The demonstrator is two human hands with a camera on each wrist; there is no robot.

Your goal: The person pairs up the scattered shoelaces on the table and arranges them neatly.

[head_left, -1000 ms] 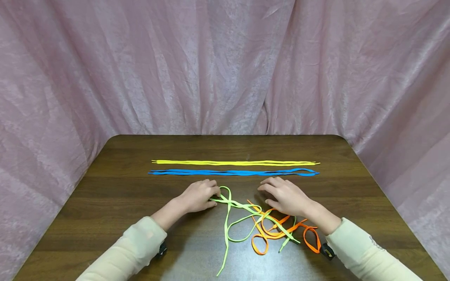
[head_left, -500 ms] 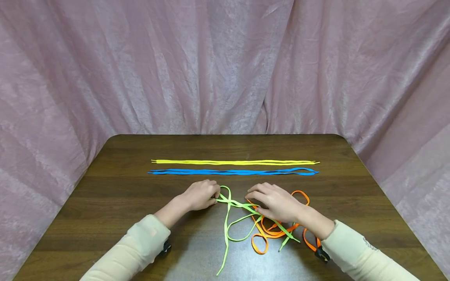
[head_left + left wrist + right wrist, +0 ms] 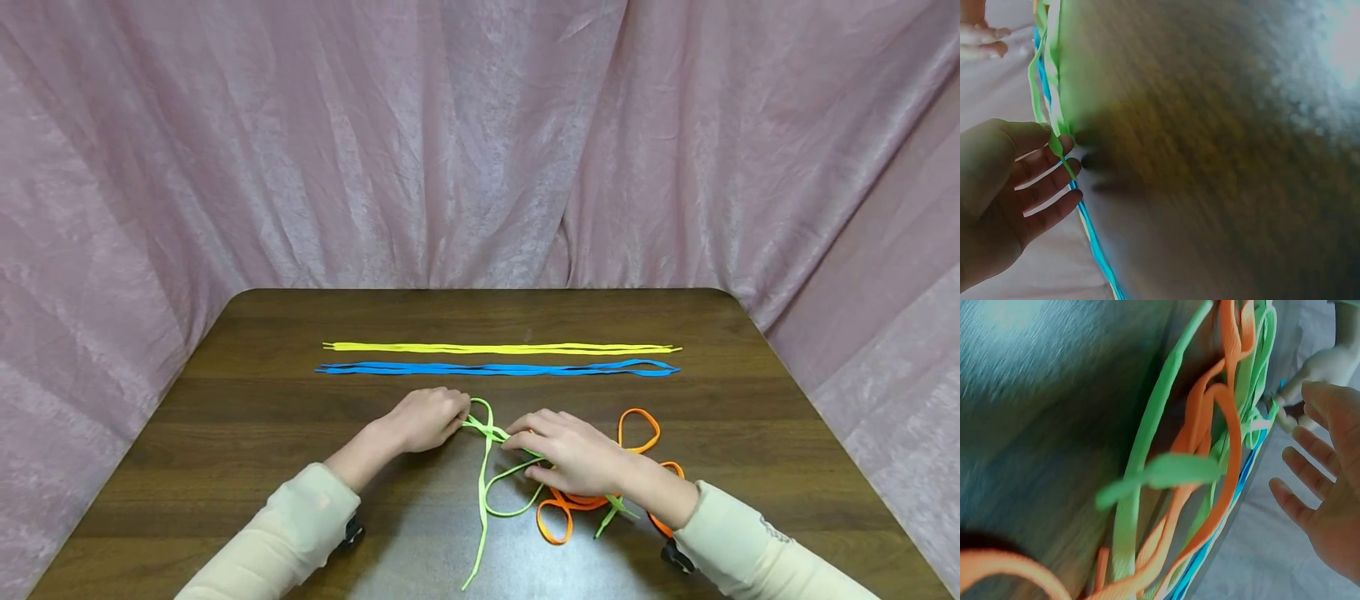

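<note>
My left hand (image 3: 456, 416) pinches one end of a lime-green lace (image 3: 484, 492) between thumb and forefinger; the left wrist view shows the green lace (image 3: 1051, 94) running up from that pinch by the left hand (image 3: 1055, 149). My right hand (image 3: 528, 446) lies palm down over the tangle of green and orange laces (image 3: 639, 428), its fingertips a short way from the left hand. In the right wrist view the right hand (image 3: 1310, 481) has straight, spread fingers and holds nothing, beside the green lace (image 3: 1160, 472) and orange lace (image 3: 1225, 419).
A yellow lace (image 3: 502, 347) and a blue lace (image 3: 495, 367) lie straight, side by side, across the far half of the dark wooden table (image 3: 247, 417). Pink curtain (image 3: 480, 142) hangs behind and to both sides.
My right hand has slid left and nearer across the tangle toward my left hand, uncovering orange loops on the right. The left hand has kept its pinch in place.
</note>
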